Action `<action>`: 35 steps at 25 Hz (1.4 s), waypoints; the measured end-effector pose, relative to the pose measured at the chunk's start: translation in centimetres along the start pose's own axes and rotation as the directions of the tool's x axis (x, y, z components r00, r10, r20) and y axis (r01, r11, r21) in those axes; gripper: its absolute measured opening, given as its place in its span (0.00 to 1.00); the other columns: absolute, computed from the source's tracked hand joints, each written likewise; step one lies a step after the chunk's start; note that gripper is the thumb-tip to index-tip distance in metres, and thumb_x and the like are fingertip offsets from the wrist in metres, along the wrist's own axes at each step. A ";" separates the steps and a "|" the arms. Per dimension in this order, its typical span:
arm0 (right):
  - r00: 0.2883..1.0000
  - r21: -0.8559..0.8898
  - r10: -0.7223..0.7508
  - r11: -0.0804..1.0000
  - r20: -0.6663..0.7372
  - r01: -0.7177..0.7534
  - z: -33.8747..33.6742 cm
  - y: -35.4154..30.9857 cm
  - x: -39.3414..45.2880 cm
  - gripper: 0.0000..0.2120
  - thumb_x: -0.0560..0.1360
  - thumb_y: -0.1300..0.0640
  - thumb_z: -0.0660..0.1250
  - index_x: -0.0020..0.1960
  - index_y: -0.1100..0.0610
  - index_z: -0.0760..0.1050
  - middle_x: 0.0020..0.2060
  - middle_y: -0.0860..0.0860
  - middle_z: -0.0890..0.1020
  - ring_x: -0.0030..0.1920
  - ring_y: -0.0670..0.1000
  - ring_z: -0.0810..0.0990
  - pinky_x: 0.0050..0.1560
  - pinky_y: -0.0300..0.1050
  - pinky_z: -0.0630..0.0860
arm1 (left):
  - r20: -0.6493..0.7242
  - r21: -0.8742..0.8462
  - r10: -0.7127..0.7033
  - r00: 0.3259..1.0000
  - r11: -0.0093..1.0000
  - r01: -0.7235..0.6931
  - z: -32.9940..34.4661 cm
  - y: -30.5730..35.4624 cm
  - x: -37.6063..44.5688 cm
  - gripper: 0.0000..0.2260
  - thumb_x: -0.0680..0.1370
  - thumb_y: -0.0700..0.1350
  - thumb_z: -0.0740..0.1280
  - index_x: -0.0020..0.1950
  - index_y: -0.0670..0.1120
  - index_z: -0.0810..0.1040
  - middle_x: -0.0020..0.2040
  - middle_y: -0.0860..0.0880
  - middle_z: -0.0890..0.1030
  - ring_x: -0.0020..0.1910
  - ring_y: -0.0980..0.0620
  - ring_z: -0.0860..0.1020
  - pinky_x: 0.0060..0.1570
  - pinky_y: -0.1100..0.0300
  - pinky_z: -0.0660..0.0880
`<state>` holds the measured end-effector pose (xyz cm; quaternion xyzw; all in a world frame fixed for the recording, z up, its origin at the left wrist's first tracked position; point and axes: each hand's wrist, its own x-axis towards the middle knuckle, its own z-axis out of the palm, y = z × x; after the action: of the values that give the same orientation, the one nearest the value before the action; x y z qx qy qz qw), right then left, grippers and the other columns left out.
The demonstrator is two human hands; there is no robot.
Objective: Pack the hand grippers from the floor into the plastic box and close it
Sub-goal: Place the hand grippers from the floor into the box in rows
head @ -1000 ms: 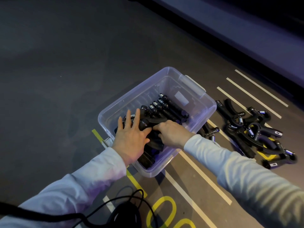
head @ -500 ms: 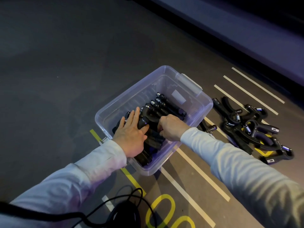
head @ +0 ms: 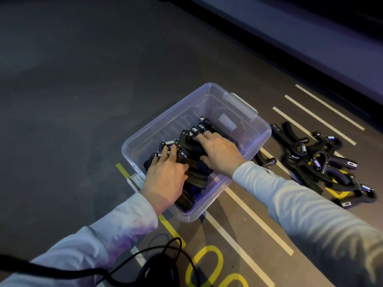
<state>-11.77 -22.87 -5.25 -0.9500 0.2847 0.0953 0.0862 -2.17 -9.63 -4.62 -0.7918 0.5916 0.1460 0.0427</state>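
A: Why are both hands inside the clear plastic box (head: pixel 262 129)?

B: Left hand (head: pixel 165 177) and right hand (head: pixel 219 152), fingers flat, press the black spring hand grippers (head: pixel 192 160) down, likely making room.

A: More?

B: A pile of loose grippers (head: pixel 323 162) right of the box.

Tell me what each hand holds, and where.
Neither visibly grips anything: left hand and right hand rest flat on the hand grippers in the plastic box.

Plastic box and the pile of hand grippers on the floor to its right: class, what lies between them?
Head view: one hand gripper beside the plastic box, then floor with white lines before the pile.
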 end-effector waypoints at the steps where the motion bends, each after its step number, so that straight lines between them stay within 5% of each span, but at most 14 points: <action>1: 0.998 -0.012 -0.035 0.999 0.055 0.035 0.3 -0.2 0.4 0.23 0.75 0.57 0.65 0.68 0.55 0.65 0.61 0.53 0.73 0.61 0.57 0.73 0.54 0.50 0.72 | 0.011 -0.038 -0.003 1.000 0.999 0.004 0.0 -0.1 -0.2 0.16 0.79 0.50 0.59 0.67 0.56 0.70 0.76 0.42 0.48 0.75 0.42 0.47 0.69 0.48 0.58; 7: 0.995 -0.084 0.064 0.995 0.079 -0.057 -0.2 -0.5 1.5 0.15 0.75 0.63 0.62 0.62 0.58 0.70 0.57 0.59 0.78 0.59 0.63 0.76 0.53 0.52 0.73 | 0.112 -0.089 0.024 0.993 0.996 -0.014 0.1 -0.9 0.4 0.22 0.79 0.46 0.63 0.71 0.57 0.63 0.76 0.41 0.42 0.75 0.40 0.42 0.72 0.47 0.55; 15: 0.981 0.134 0.140 0.978 0.133 -0.158 0.3 0.7 1.4 0.21 0.74 0.65 0.60 0.65 0.53 0.71 0.59 0.60 0.77 0.59 0.63 0.76 0.52 0.50 0.74 | 0.239 0.031 0.054 0.969 0.998 -0.063 -0.1 -1.5 0.8 0.24 0.81 0.49 0.56 0.74 0.60 0.52 0.76 0.42 0.37 0.75 0.42 0.39 0.72 0.41 0.46; 21: 0.985 0.132 0.071 0.987 0.155 -0.092 0.6 1.2 1.7 0.21 0.74 0.66 0.60 0.65 0.52 0.71 0.57 0.58 0.78 0.58 0.62 0.77 0.49 0.47 0.73 | 0.352 0.018 0.052 0.934 0.998 -0.062 -1.2 -1.7 1.3 0.27 0.79 0.46 0.58 0.74 0.62 0.51 0.75 0.42 0.36 0.74 0.39 0.39 0.71 0.39 0.44; 25: 0.982 0.113 0.063 0.990 0.177 -0.084 0.9 1.1 1.8 0.20 0.73 0.66 0.60 0.64 0.60 0.67 0.56 0.62 0.78 0.57 0.63 0.77 0.50 0.51 0.74 | 0.175 -0.051 0.080 0.981 0.996 -0.072 -1.0 -0.9 0.9 0.27 0.76 0.53 0.60 0.73 0.60 0.57 0.76 0.42 0.39 0.74 0.41 0.39 0.70 0.40 0.40; 28: 0.982 0.137 0.069 0.986 0.175 -0.094 0.8 0.6 1.6 0.19 0.73 0.64 0.62 0.64 0.62 0.66 0.58 0.63 0.77 0.58 0.63 0.77 0.54 0.52 0.75 | 0.082 0.037 0.142 0.986 0.989 -0.146 0.1 -0.1 1.2 0.27 0.77 0.62 0.53 0.75 0.58 0.51 0.76 0.47 0.37 0.74 0.43 0.38 0.70 0.40 0.39; 31: 0.998 0.235 0.041 0.971 0.055 -0.053 0.0 1.3 0.3 0.20 0.74 0.62 0.61 0.65 0.59 0.68 0.60 0.60 0.77 0.61 0.61 0.76 0.58 0.52 0.74 | 0.111 0.129 0.136 0.984 0.980 -0.150 0.5 0.1 1.7 0.28 0.76 0.66 0.46 0.75 0.58 0.51 0.77 0.51 0.42 0.75 0.43 0.43 0.70 0.40 0.41; 33: 0.983 0.367 0.063 0.930 -0.175 0.006 -0.7 2.3 -1.9 0.19 0.74 0.62 0.61 0.65 0.58 0.71 0.60 0.56 0.77 0.61 0.57 0.75 0.60 0.50 0.73 | 0.115 0.174 0.131 0.985 0.973 -0.150 0.4 0.1 1.9 0.30 0.75 0.67 0.43 0.75 0.58 0.51 0.77 0.52 0.44 0.75 0.43 0.46 0.71 0.40 0.43; 35: 0.885 0.441 0.157 0.896 -0.439 0.060 -1.2 4.0 -5.1 0.17 0.75 0.61 0.59 0.63 0.59 0.72 0.58 0.54 0.78 0.59 0.52 0.75 0.60 0.45 0.72 | 0.136 0.206 0.118 0.984 0.968 -0.144 0.4 0.2 1.9 0.30 0.75 0.67 0.42 0.75 0.58 0.51 0.77 0.52 0.44 0.75 0.43 0.45 0.71 0.40 0.42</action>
<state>-18.02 -23.74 -3.34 -0.8925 0.3352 -0.1994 0.2265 -1.98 -11.37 -5.52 -0.7311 0.6512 0.1319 0.1547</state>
